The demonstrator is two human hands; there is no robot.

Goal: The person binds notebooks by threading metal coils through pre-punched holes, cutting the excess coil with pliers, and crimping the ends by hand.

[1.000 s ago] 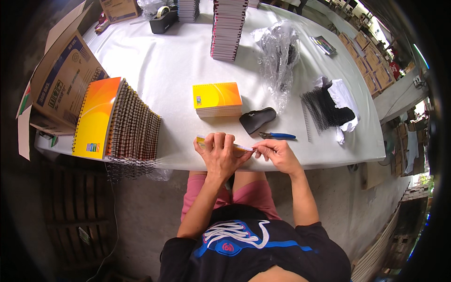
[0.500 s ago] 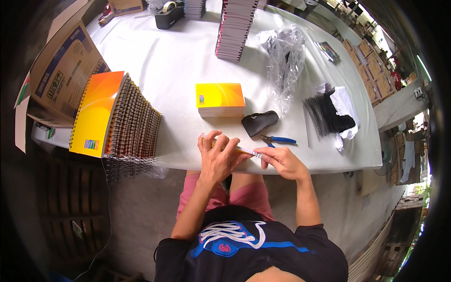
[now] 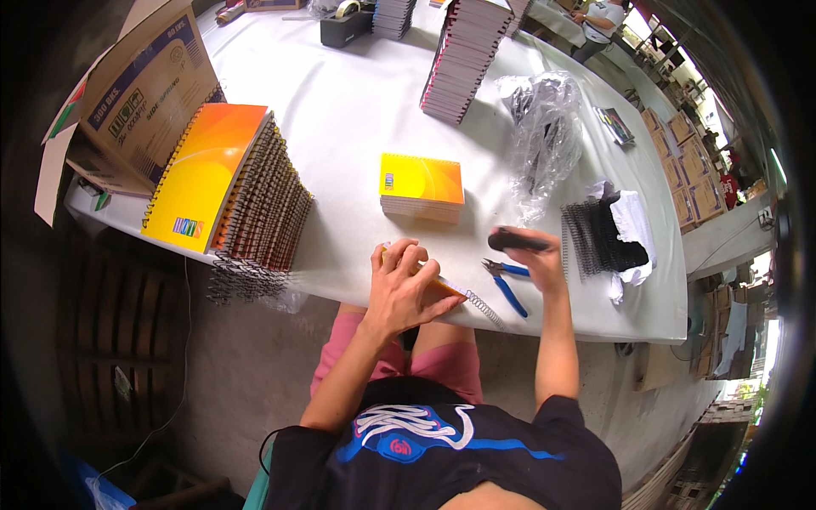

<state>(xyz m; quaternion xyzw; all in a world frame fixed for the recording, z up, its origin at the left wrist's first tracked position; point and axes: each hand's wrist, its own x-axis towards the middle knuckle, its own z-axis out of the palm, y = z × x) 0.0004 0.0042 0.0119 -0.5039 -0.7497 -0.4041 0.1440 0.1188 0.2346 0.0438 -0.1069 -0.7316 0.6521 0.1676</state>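
Observation:
My left hand (image 3: pixel 398 291) grips a small notebook (image 3: pixel 444 286) with an orange-yellow cover, held tilted near the table's front edge. From its right end sticks out a thin wire coil (image 3: pixel 484 308), hanging free past my fingers. My right hand (image 3: pixel 544 262) is closed round a smooth black curved handheld tool (image 3: pixel 520 240), raised above the table; its exact kind does not show. Blue-handled pliers (image 3: pixel 510 296) lie below it, jaws apart. Just beyond my left hand sits a short stack of small yellow notebooks (image 3: pixel 421 180).
Bound spiral notebooks (image 3: pixel 191 183) are piled at the left beside an open cardboard box (image 3: pixel 144 102). Farther back stand a tall notebook stack (image 3: pixel 463 64) and a tape dispenser (image 3: pixel 347 27). Clear plastic wrap (image 3: pixel 544 140) and a bundle of black coils (image 3: pixel 595 238) are on the right.
My right hand has left the notebook's coil end and picked up the black tool from the table. My left hand keeps the notebook. The whole view has shifted and turned slightly.

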